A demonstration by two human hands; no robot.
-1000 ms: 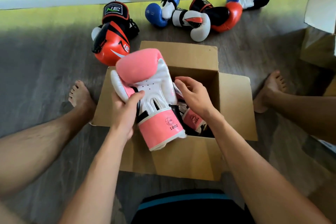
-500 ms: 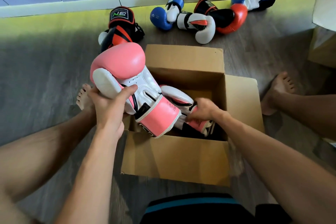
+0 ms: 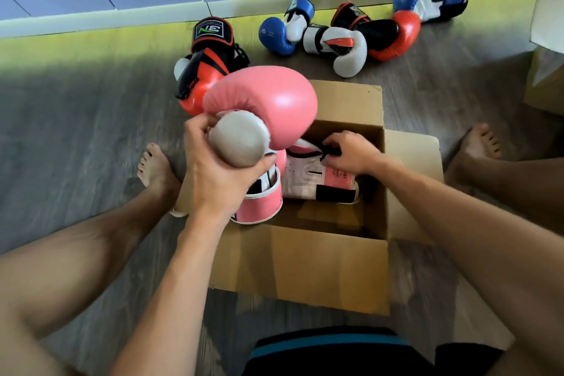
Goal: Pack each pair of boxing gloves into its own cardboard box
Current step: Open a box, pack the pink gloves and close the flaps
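An open cardboard box (image 3: 302, 265) stands on the floor between my legs. My left hand (image 3: 213, 168) grips a pink and white boxing glove (image 3: 268, 101) by its white thumb, holding it cuff-down over the box's left edge. The second pink glove (image 3: 308, 180) lies inside the box. My right hand (image 3: 351, 152) is inside the box and pinches a black strap or edge on that lying glove.
A black and orange glove (image 3: 207, 61) lies behind the box. Near the wall lie blue and white gloves (image 3: 287, 30), a white glove (image 3: 345, 49), a red and black one (image 3: 393, 33) and another blue one (image 3: 427, 0). More cardboard boxes (image 3: 546, 49) stand at right. My bare feet flank the box.
My left hand turned the pink glove so its cuff points down at the box's left edge. My right hand shifted the other glove flatter inside the box.
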